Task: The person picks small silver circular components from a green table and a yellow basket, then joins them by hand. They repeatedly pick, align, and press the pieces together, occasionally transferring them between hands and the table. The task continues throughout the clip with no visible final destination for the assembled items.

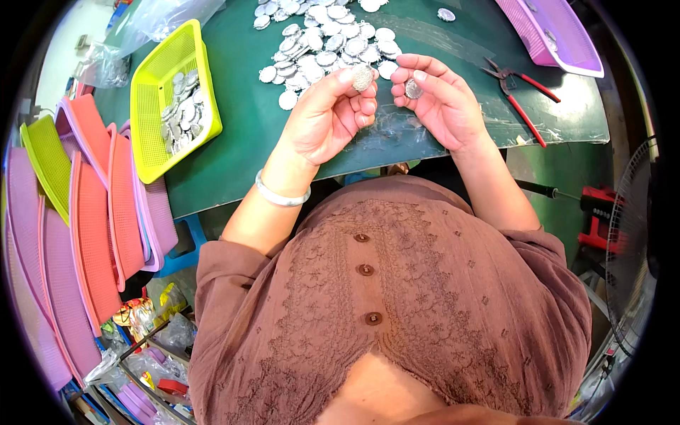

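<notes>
Between the thumb and fingers of my left hand (329,113) is a round silver metal disc (362,78), its textured face showing. My right hand (446,103) pinches another small metal disc (413,88) under its thumb. Both hands are held close together above the front part of the green table (241,156), a small gap between them. Just beyond them lies a heap of similar silver discs (333,44), several of them loose around its edges. To the left, a yellow-green plastic basket (139,120) has more metal pieces inside.
Red-handled pliers (523,117) lie open on the table at right. A purple basket (584,64) stands at the far right, and a single disc (445,14) lies nearer the back. Stacked coloured baskets (92,234) crowd the left side. A fan (627,248) is at the right.
</notes>
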`<control>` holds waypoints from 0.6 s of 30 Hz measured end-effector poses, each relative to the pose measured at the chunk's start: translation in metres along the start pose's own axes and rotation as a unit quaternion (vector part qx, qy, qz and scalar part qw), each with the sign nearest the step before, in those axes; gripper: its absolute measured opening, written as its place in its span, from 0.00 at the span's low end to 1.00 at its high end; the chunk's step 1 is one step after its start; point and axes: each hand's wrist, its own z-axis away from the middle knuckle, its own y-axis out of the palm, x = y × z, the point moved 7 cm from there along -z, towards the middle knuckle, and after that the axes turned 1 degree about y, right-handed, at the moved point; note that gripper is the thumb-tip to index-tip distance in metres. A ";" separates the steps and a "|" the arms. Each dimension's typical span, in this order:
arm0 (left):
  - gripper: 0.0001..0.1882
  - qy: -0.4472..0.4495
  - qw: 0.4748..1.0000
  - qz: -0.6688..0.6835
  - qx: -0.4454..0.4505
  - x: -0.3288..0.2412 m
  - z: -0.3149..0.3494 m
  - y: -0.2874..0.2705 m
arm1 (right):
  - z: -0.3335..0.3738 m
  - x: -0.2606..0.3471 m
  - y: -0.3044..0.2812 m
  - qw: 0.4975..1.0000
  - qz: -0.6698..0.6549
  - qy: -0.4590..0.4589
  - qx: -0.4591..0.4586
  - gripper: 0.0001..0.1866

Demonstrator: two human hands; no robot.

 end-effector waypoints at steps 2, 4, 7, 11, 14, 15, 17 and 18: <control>0.17 -0.011 0.996 0.077 0.042 0.003 0.002 0.002 | 0.000 0.000 0.000 1.000 0.006 -0.001 0.000 0.13; 0.19 -0.019 0.992 0.108 0.068 0.006 0.004 0.003 | 0.001 0.000 0.000 1.000 0.011 -0.001 -0.001 0.13; 0.19 -0.030 0.988 0.138 0.070 0.008 0.005 0.002 | 0.001 -0.001 0.000 1.000 0.013 0.001 0.000 0.13; 0.19 -0.027 0.986 0.150 0.067 0.008 0.006 0.003 | 0.001 -0.002 0.001 1.000 0.018 0.005 0.008 0.13; 0.19 -0.020 0.990 0.131 0.049 0.007 0.007 0.005 | 0.002 -0.002 0.002 1.000 0.020 0.004 0.008 0.13; 0.19 -0.014 0.993 0.113 0.037 0.007 0.008 0.002 | 0.002 -0.002 0.002 1.000 0.019 0.003 0.009 0.13; 0.18 0.003 0.999 0.053 0.007 0.007 0.009 -0.002 | 0.002 -0.002 0.001 1.000 0.021 0.000 0.008 0.12; 0.16 0.015 1.000 0.009 -0.010 0.007 0.010 -0.005 | 0.002 -0.001 0.001 1.000 0.023 -0.002 0.007 0.12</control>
